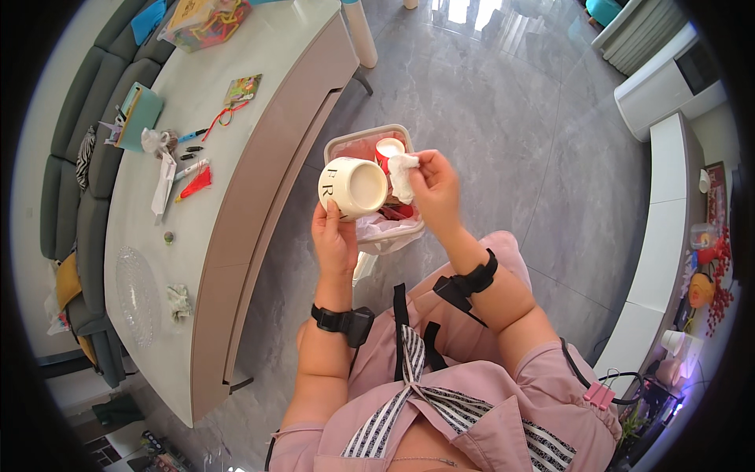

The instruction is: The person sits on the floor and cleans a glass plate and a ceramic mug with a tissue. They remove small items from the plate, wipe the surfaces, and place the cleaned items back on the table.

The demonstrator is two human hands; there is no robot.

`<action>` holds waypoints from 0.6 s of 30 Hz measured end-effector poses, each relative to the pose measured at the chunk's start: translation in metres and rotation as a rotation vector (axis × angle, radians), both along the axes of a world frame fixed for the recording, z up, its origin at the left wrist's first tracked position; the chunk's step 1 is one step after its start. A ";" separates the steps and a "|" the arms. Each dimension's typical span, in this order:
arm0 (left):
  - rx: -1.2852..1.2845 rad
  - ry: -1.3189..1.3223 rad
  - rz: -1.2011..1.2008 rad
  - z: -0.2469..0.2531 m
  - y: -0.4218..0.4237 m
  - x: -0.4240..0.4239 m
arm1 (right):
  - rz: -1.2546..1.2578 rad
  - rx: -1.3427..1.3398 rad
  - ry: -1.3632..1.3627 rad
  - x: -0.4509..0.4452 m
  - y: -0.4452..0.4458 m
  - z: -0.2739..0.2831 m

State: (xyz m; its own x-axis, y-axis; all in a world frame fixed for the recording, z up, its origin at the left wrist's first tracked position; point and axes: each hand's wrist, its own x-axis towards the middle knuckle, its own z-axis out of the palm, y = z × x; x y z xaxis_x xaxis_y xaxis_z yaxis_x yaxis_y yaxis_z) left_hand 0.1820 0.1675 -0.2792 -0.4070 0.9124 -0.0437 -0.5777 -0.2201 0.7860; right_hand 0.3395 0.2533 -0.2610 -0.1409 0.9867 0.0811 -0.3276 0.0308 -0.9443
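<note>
My left hand (334, 237) holds a cream-coloured mug-like pot (337, 187) that bears black letters. The pot is tilted, and its pale round end (367, 186) faces up towards me. Between the thumb and fingers of my right hand (435, 184) is a crumpled white tissue (403, 177), just right of the pot. Beneath both hands a lined waste bin (407, 232) stands on the floor. Inside it lie a red and white paper cup (390, 147) and other refuse, partly hidden by the pot and tissue.
On my left, a long white-topped table (183, 259) carries a glass dish (137, 295), a crumpled wipe (179, 302), a red tassel (194, 184), pens and a green organiser box (139, 115). Behind it runs a grey sofa (88, 100). A low white cabinet (652, 248) lines the right.
</note>
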 end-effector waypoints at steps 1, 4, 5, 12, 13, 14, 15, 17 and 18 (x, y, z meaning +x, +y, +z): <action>-0.001 0.020 -0.008 0.000 0.002 0.004 | -0.033 0.088 -0.068 -0.005 -0.003 -0.008; 0.011 0.056 -0.015 -0.001 0.001 0.016 | -0.036 0.266 -0.154 -0.022 -0.018 0.004; 0.012 0.066 -0.007 -0.002 0.001 0.015 | -0.022 0.311 -0.164 -0.024 -0.022 0.009; -0.037 0.097 0.082 0.006 0.005 0.006 | 0.270 0.331 -0.221 -0.013 -0.021 0.005; -0.052 0.099 0.093 0.009 0.004 0.005 | 0.274 0.432 -0.342 -0.010 -0.018 0.004; -0.067 0.086 0.076 0.008 0.002 0.003 | 0.276 0.533 -0.464 -0.007 -0.016 0.002; -0.079 0.075 0.061 0.008 0.001 0.000 | 0.280 0.637 -0.584 -0.005 -0.013 0.001; -0.104 0.036 0.025 0.005 -0.001 -0.003 | 0.212 0.780 -0.689 -0.003 -0.006 -0.001; -0.116 0.010 0.005 0.003 -0.001 -0.004 | 0.177 0.852 -0.739 -0.002 -0.003 -0.002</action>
State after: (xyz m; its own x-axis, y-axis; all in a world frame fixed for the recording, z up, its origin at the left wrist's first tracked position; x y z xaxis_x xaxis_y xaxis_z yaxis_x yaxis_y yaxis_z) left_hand 0.1780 0.1669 -0.2764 -0.4127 0.8992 -0.1451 -0.5686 -0.1299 0.8123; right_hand 0.3371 0.2499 -0.2629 -0.5637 0.6120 0.5547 0.2358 0.7629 -0.6020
